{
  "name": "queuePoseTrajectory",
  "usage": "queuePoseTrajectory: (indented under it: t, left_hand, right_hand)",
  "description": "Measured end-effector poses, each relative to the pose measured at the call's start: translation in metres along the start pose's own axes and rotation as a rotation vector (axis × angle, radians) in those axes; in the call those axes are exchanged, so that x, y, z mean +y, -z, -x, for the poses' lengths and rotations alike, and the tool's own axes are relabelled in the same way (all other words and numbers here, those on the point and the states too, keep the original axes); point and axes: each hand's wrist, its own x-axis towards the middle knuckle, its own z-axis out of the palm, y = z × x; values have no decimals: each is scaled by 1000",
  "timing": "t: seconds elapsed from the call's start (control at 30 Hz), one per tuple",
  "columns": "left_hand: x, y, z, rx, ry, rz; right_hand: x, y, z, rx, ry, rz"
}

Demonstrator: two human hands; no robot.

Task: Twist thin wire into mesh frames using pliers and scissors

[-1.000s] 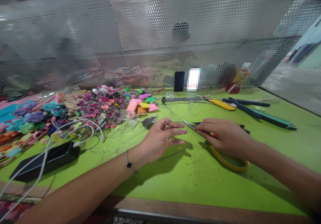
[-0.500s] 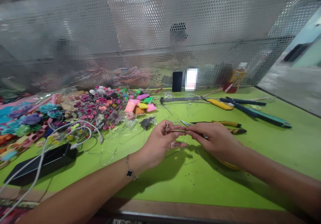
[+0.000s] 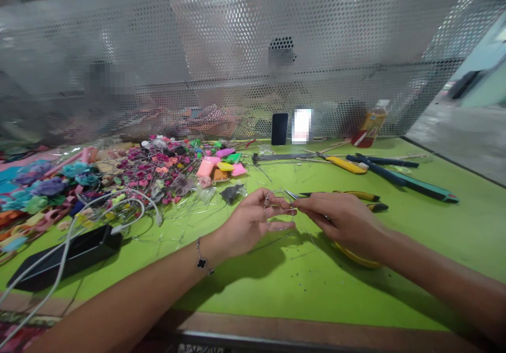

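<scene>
My left hand (image 3: 253, 218) holds a thin wire ring (image 3: 293, 212) in its bent fingers, with the loop standing between thumb and fingertips. My right hand (image 3: 338, 213) is closed around pliers; their metal tip (image 3: 291, 195) pokes out past my index finger, at the top of the ring. A yellow handle (image 3: 358, 256) shows beneath my right palm. The rest of this tool is hidden by the hand. Just behind the right hand lies another pair of pliers with yellow and black handles (image 3: 361, 196).
Artificial flowers (image 3: 150, 168) and small coloured packets (image 3: 219, 166) crowd the left side. A black tray (image 3: 67, 261) with white cables sits at front left. Farther back are two phones (image 3: 279, 129), a bottle (image 3: 371, 124), yellow-handled cutters (image 3: 346, 164) and long-handled pliers (image 3: 427, 185).
My left fingers have spread slightly, and the left wrist has shifted a little to the left. The pliers' tip stays by the wire ring; my right hand has barely moved.
</scene>
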Motion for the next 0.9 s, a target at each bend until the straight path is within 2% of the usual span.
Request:
queuePoseTrajectory:
  t: [0.13, 0.27, 0.43, 0.73, 0.9]
  left_hand:
    - [9, 4, -4, -48, 85, 19]
    - [11, 2, -6, -17, 127, -149]
    - [3, -4, -5, 73, 80, -314]
    - [-11, -2, -5, 109, 43, -324]
    - [-14, -2, -6, 147, 7, -343]
  right_hand:
    - [0, 0, 0, -17, 7, 10]
    - [-3, -1, -1, -55, 11, -10]
    - [-7, -1, -3, -93, 30, -16]
    - [-9, -1, -6, -98, 81, 43]
    - [-9, -4, -6, -56, -1, 120]
